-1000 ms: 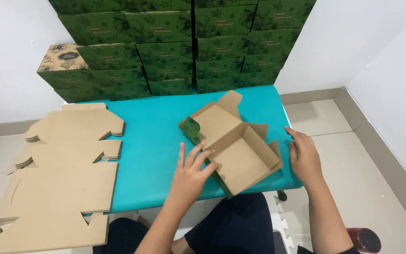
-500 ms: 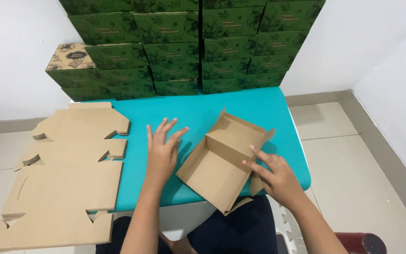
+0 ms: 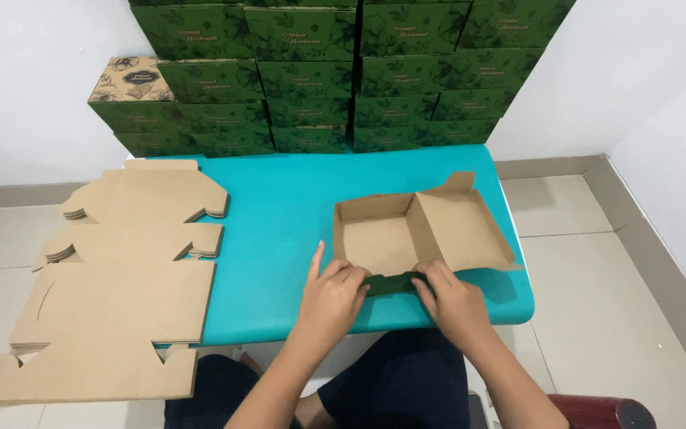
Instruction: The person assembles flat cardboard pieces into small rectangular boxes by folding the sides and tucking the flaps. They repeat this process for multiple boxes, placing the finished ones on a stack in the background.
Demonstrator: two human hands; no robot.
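Your left hand (image 3: 333,292) and right hand (image 3: 448,295) pinch the green front flap (image 3: 392,282) of a half-folded cardboard box (image 3: 422,230) near the teal table (image 3: 279,222) edge. Uneven pressure from your fingers could crease the flap crooked or push the box off.

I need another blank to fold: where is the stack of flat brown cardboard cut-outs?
The stack of flat brown cardboard cut-outs lies on the left in the head view, overhanging the teal table, left of the left hand.
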